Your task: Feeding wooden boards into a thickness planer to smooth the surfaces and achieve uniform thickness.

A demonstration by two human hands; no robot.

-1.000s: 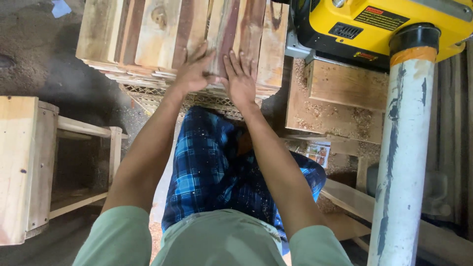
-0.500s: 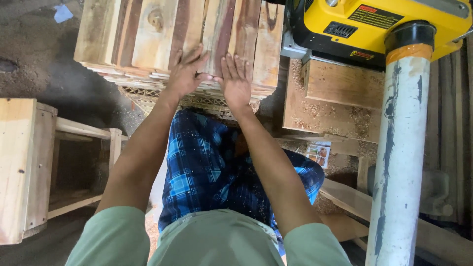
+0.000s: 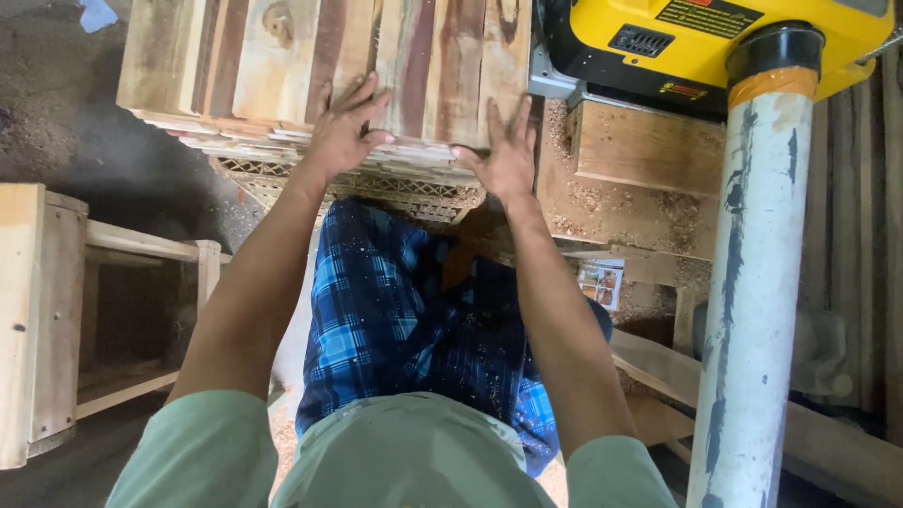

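Both hands are lying flat on top of a stack of wooden boards (image 3: 320, 66), rough planks side by side with reddish-brown streaks and a knot showing near the top. The left hand (image 3: 343, 127) is pressing palm-down near the middle of the stack's near edge, fingers spread fairly wide and pointing away from the body, not wrapping around anything. The right hand (image 3: 508, 150) is sitting at the stack's right corner, fingers also splayed open, with the thumb hooking over the near edge, so it's more bracing the wood than gripping it. The boards are resting on what looks like a plastic lattice crate (image 3: 376, 183), just past the person's knees, and you can see the layered ends of more planks under the top ones. Just to the right of the stack, touching or nearly touching it, a yellow and black machine (image 3: 696, 47) is sitting on a wooden stand (image 3: 649, 155) that's dusted with sawdust. A white pipe (image 3: 752, 282) with an orange band and a black cap is running up the right side. Off to the left a pale wooden frame (image 3: 56, 310) is standing on the dusty floor, well apart from the hands. The person is wearing blue plaid trousers (image 3: 395, 320).
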